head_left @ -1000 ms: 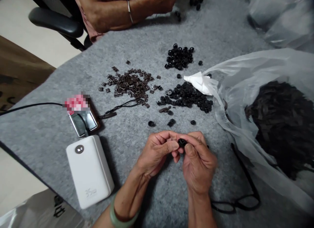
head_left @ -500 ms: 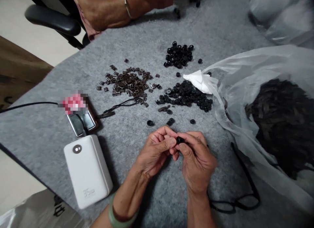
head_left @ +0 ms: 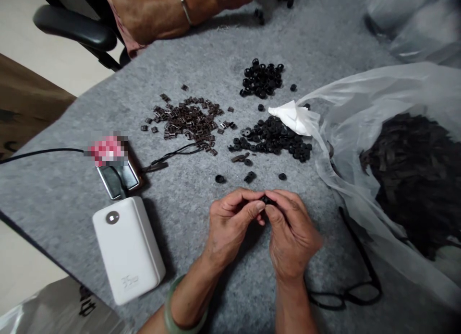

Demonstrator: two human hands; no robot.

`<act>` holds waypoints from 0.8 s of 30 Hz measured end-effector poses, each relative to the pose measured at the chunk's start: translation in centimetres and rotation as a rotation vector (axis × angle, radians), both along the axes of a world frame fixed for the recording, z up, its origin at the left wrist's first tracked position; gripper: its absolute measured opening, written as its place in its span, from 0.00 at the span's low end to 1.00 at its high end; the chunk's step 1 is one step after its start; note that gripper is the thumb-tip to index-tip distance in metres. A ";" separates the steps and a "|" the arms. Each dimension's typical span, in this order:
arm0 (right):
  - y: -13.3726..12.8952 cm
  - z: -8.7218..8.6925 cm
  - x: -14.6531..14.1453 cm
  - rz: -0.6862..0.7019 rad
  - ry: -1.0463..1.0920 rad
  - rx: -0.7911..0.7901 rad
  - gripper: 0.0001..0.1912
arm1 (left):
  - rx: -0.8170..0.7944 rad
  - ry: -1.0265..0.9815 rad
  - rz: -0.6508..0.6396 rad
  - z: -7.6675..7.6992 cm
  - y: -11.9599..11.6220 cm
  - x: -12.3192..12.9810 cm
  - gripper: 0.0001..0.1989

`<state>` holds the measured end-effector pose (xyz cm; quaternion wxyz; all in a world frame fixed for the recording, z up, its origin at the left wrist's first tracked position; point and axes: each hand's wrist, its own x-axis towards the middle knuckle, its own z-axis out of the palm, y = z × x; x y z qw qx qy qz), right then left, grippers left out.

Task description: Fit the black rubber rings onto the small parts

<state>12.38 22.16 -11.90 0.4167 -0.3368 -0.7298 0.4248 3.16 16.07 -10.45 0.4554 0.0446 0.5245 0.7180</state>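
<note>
My left hand [head_left: 232, 223] and my right hand [head_left: 291, 228] meet at the fingertips near the front of the grey felt table [head_left: 201, 180]. Between them they pinch a small black part [head_left: 266, 199], mostly covered by thumbs and fingers. Just beyond lie a black cap [head_left: 220, 179], a black piece [head_left: 249, 176] and a black disc [head_left: 283, 176]. Farther back is a pile of black discs [head_left: 275, 137], with a heap of black rings [head_left: 262, 79] behind it. Many small brown clips [head_left: 190, 118] are spread to the left.
A white power bank [head_left: 127, 252] and a cabled device [head_left: 118, 175] lie left. Black glasses [head_left: 363, 293] and an open plastic bag of dark pieces [head_left: 414, 180] are right. White tissue [head_left: 293, 118] touches the bag. Another person's arm [head_left: 154, 15] rests across the table.
Both hands have drawn closer together around the black part, which is now more hidden. My left thumb has shifted right, and the left wrist has moved slightly right.
</note>
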 end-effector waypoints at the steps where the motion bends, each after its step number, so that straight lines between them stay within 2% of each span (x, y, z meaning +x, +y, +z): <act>1: 0.0 0.0 0.0 0.003 -0.003 0.001 0.16 | -0.006 0.026 -0.013 0.0 0.0 0.0 0.05; 7: 0.2 0.1 0.2 0.016 -0.022 0.034 0.17 | -0.011 0.180 -0.045 -0.2 -0.2 -0.2 0.05; 11: 0.1 0.7 0.0 0.001 -0.062 0.088 0.14 | -0.021 0.244 -0.070 -0.3 -0.2 -0.1 0.06; 16: -0.1 0.6 0.0 -0.015 -0.064 0.062 0.13 | -0.034 0.312 -0.059 -0.3 -0.2 -0.2 0.07; 19: -0.2 -0.1 0.0 -0.029 0.022 -0.043 0.13 | -0.004 0.292 -0.055 -0.4 -0.1 -0.3 0.07; 24: -0.1 -0.6 -0.4 0.017 0.264 -0.408 0.05 | 0.110 0.248 -0.061 -0.9 -0.2 -0.3 0.09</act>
